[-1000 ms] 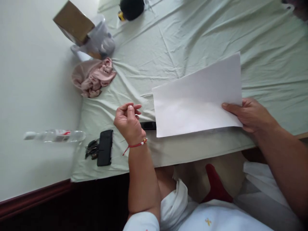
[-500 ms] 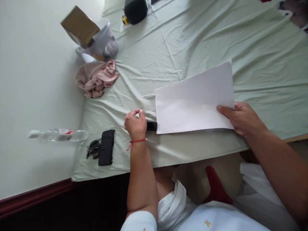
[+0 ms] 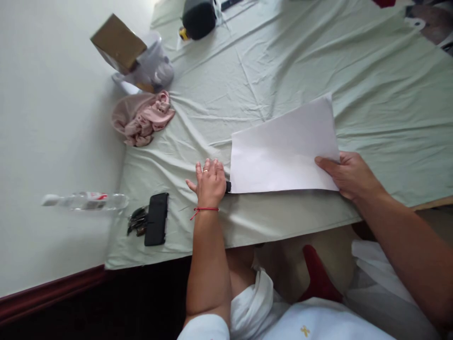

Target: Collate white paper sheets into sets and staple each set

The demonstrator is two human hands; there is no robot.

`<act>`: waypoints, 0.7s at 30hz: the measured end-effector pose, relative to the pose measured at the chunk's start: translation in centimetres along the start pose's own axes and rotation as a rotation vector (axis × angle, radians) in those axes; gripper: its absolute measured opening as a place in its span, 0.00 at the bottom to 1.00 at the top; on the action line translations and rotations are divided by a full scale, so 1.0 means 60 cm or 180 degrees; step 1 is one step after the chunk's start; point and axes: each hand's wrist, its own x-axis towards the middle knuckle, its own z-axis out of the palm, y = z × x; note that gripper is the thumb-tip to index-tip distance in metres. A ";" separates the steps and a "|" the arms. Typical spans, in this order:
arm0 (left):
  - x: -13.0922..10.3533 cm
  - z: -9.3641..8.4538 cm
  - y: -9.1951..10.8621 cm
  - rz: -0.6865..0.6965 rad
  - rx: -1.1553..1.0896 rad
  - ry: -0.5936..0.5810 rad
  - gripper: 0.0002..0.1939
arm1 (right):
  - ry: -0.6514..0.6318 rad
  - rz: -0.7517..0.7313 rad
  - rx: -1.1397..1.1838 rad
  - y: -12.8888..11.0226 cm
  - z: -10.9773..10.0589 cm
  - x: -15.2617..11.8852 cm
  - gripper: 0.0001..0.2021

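My right hand (image 3: 348, 174) grips the right edge of a white sheet of paper (image 3: 279, 148), thumb on top; whether it is one sheet or several I cannot tell. Just left of the paper, my left hand (image 3: 210, 183) lies palm down with its fingers stretched out and the thumb spread. A black bar-like object (image 3: 228, 187) shows between this hand and the paper's lower left corner. Most of it is hidden under or behind the hand, and its kind does not show. A red string bracelet (image 3: 207, 208) is around my left wrist.
Left on the pale green cloth (image 3: 198, 127) lie a black phone-like slab (image 3: 156, 219) and a bunch of keys (image 3: 137, 221). A clear bottle (image 3: 95, 201) lies by the wall. Behind are pink fabric (image 3: 148, 118), a box (image 3: 118, 42) in a bin (image 3: 155, 68), and a black case (image 3: 200, 19).
My left hand has opened from a curled pinch into stretched fingers and moved slightly right, covering more of the black object. The paper and my right hand have shifted a little left.
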 end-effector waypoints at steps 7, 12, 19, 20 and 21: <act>-0.027 0.001 0.025 0.0263 0.0552 0.0144 0.23 | 0.0058 -0.0007 -0.0021 -0.001 0.004 0.002 0.04; -0.036 0.007 0.029 0.0314 0.0509 0.0315 0.22 | -0.0139 -0.0278 -0.0159 0.005 0.004 0.007 0.06; -0.012 0.005 0.010 0.0429 0.0170 0.0546 0.22 | -0.0149 -0.0376 -0.0068 0.010 -0.001 0.000 0.10; -0.003 0.002 0.006 0.0389 0.0142 0.0584 0.22 | -0.0172 -0.0379 -0.0067 0.010 -0.003 -0.001 0.10; 0.005 -0.001 0.001 0.0311 0.0123 0.0637 0.22 | -0.0171 -0.0392 -0.0076 0.009 -0.004 -0.001 0.11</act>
